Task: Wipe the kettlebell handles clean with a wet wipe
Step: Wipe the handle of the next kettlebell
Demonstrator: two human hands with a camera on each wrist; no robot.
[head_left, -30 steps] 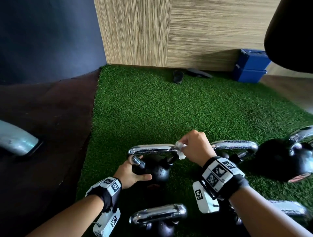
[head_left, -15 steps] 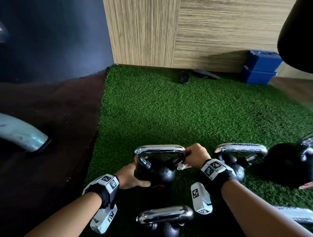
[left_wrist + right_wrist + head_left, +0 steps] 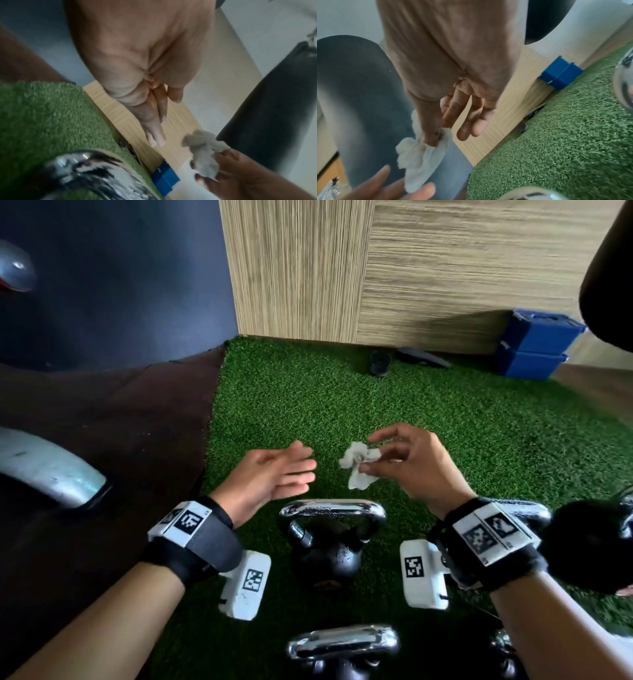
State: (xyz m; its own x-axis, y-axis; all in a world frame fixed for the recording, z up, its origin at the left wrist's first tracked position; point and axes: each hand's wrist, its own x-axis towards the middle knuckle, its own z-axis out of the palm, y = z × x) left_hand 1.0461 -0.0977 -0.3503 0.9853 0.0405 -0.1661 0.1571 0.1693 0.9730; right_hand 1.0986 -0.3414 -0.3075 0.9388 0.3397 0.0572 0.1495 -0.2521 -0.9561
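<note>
Far left in the head view: grey curved metal part (image 3: 44, 474) on the dark brown floor mat (image 3: 113, 440), dark wall behind. Left hand (image 3: 270, 477) is raised above the green turf (image 3: 342, 412), palm turned inward, grip wide with fingers straight and together, holding nothing, just left of the wet wipe (image 3: 359, 463) and not touching it. The left wrist view shows the same: straight fingers (image 3: 154, 129) with the wipe just beside them. Wet wipe is crumpled, white, held in the air over the turf, above and beyond the nearest chrome kettlebell handle (image 3: 332, 508). That handle sits on a black kettlebell (image 3: 329, 556) between the two wrists; neither hand touches it. A second chrome handle (image 3: 342, 642) is at the bottom edge, closer to the person. Right hand (image 3: 418, 463) has a narrow grip on the wipe: thumb and forefinger pinch it, other fingers loosely spread, confirmed in the right wrist view (image 3: 426, 155). More kettlebells on the right, partly hidden by the right wrist. Blue boxes (image 3: 537, 347) stacked far right against the wood-panel wall (image 3: 411, 268).
</note>
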